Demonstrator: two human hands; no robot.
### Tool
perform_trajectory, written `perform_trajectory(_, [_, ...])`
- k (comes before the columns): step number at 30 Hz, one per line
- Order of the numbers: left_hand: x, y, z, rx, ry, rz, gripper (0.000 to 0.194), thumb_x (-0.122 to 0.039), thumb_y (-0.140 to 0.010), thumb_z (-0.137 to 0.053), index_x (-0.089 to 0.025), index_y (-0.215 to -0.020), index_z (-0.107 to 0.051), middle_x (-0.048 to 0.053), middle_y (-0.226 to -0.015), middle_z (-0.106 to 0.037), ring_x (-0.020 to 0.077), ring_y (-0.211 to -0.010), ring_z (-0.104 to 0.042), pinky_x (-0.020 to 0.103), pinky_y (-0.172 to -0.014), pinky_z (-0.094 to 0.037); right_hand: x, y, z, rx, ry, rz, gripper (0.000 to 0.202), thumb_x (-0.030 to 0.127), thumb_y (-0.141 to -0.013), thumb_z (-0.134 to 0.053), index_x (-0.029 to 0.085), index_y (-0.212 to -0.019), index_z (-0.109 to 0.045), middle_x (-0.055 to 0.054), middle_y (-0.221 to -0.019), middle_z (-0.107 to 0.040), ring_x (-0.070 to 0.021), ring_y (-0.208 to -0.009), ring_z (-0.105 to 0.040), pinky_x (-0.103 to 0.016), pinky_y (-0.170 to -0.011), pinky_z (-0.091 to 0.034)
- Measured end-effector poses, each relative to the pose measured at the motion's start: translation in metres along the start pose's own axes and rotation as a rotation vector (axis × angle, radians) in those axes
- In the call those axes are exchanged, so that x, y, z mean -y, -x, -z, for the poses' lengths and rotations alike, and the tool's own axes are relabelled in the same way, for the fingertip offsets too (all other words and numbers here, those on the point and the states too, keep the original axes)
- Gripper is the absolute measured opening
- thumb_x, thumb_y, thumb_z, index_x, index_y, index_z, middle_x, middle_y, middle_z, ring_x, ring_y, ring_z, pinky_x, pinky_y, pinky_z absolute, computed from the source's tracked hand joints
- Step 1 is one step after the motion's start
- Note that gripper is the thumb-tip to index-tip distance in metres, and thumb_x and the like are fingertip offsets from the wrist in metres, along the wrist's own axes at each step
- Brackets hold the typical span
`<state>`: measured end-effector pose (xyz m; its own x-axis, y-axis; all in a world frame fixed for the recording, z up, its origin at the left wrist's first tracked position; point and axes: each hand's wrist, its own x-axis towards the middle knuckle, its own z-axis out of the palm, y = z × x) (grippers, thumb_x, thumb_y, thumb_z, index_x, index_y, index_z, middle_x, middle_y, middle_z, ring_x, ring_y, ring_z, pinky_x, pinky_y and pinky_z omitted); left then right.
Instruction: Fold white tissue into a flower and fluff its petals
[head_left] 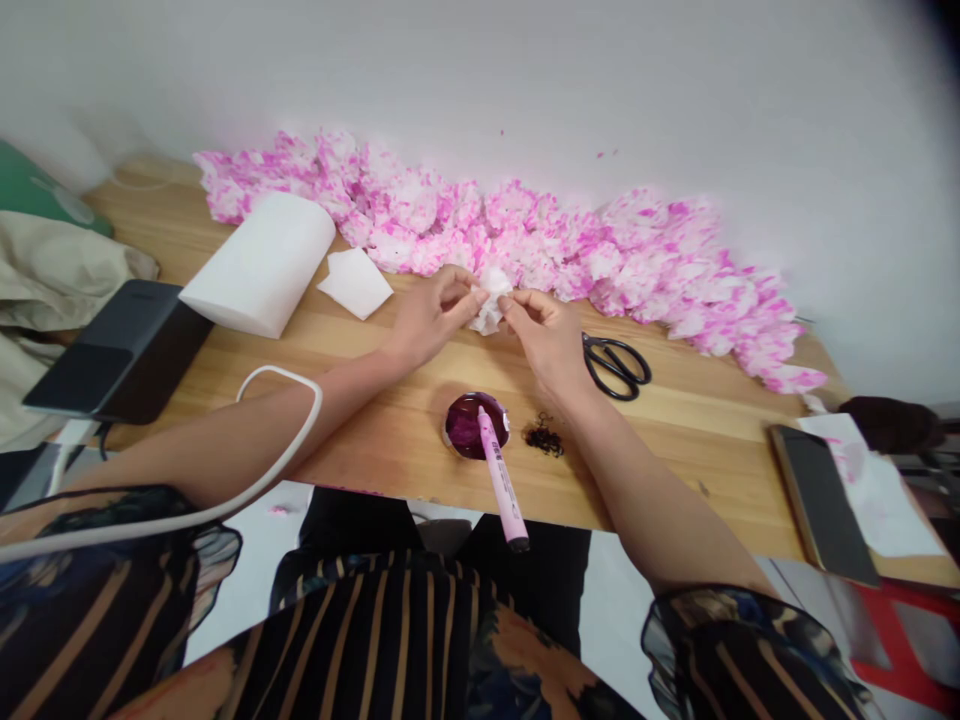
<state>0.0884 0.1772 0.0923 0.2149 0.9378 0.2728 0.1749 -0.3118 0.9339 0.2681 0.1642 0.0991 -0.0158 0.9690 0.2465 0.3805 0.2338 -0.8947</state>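
Note:
Between my two hands is a small white tissue paper flower, crumpled and ruffled. My left hand pinches its left side with thumb and forefinger. On its right side, my right hand pinches it the same way. Just behind lies a long heap of pink-and-white paper flowers along the wall. Nearer to me, a pink marker leans with its tip in a round dish of dark purple colour. Black-handled scissors rest right of my right hand, beside a little pile of black ties.
A white paper roll and folded white sheets lie at the left. Further left are a black box-shaped device and a white cable crossing my left arm. A dark phone-like slab and stained paper sit at the right edge.

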Motion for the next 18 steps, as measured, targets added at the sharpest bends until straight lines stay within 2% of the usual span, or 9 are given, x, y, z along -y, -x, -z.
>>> perform_trajectory(3, [-0.006,0.005,-0.002,-0.024,-0.129,-0.018,0.037,-0.038,-0.084,-0.075,-0.02,-0.112,-0.058,-0.002,-0.08,-0.067,0.0144,-0.077,-0.067,0.026,-0.073,-0.05,0.003,0.001,0.0,-0.005,-0.026,-0.01,0.02,0.039,-0.086,-0.066,0.021,-0.079,-0.07,0.002,-0.071,-0.065,-0.0125,-0.066,-0.055,-0.028,-0.066,-0.045])
perform_trajectory(6, [-0.008,0.009,-0.004,-0.023,-0.201,-0.021,0.04,-0.028,-0.082,-0.074,-0.02,-0.119,-0.059,-0.001,-0.082,-0.068,0.0144,-0.079,-0.067,0.027,-0.076,-0.051,0.003,0.002,-0.001,0.015,-0.064,-0.021,0.02,0.04,-0.085,-0.067,0.021,-0.082,-0.072,0.001,-0.074,-0.067,-0.0117,-0.067,-0.055,-0.027,-0.066,-0.046])
perform_trajectory(12, [0.005,0.001,-0.003,0.0,-0.041,0.014,0.036,-0.017,-0.086,-0.063,-0.018,-0.121,-0.057,-0.002,-0.077,-0.069,0.0137,-0.075,-0.069,0.027,-0.076,-0.052,0.001,-0.002,0.001,0.05,-0.113,-0.06,0.024,0.04,-0.086,-0.068,0.021,-0.098,-0.075,-0.001,-0.084,-0.073,-0.0126,-0.072,-0.061,-0.027,-0.067,-0.05])
perform_trajectory(14, [0.01,-0.003,-0.002,-0.009,0.053,0.033,0.035,-0.018,-0.085,-0.064,-0.018,-0.119,-0.056,-0.002,-0.075,-0.069,0.0133,-0.073,-0.069,0.026,-0.074,-0.052,0.012,0.0,0.009,0.043,-0.08,-0.012,0.025,0.041,-0.09,-0.065,0.022,-0.101,-0.076,-0.001,-0.084,-0.073,-0.0128,-0.072,-0.062,-0.028,-0.067,-0.051])
perform_trajectory(16, [0.012,-0.005,-0.001,-0.016,0.141,0.048,0.036,-0.018,-0.084,-0.064,-0.018,-0.119,-0.055,-0.002,-0.074,-0.068,0.0127,-0.072,-0.069,0.025,-0.073,-0.052,0.035,0.007,0.023,0.052,-0.027,0.088,0.025,0.043,-0.094,-0.062,0.024,-0.092,-0.077,0.0,-0.077,-0.07,-0.0132,-0.069,-0.062,-0.029,-0.066,-0.051])
perform_trajectory(18, [0.013,-0.006,0.0,-0.01,0.204,0.063,0.037,-0.018,-0.084,-0.064,-0.018,-0.12,-0.054,-0.003,-0.073,-0.068,0.0121,-0.072,-0.069,0.025,-0.073,-0.052,0.067,0.02,0.039,0.173,0.007,0.196,0.026,0.042,-0.095,-0.063,0.026,-0.08,-0.077,0.0,-0.07,-0.069,-0.0137,-0.065,-0.061,-0.029,-0.063,-0.051])
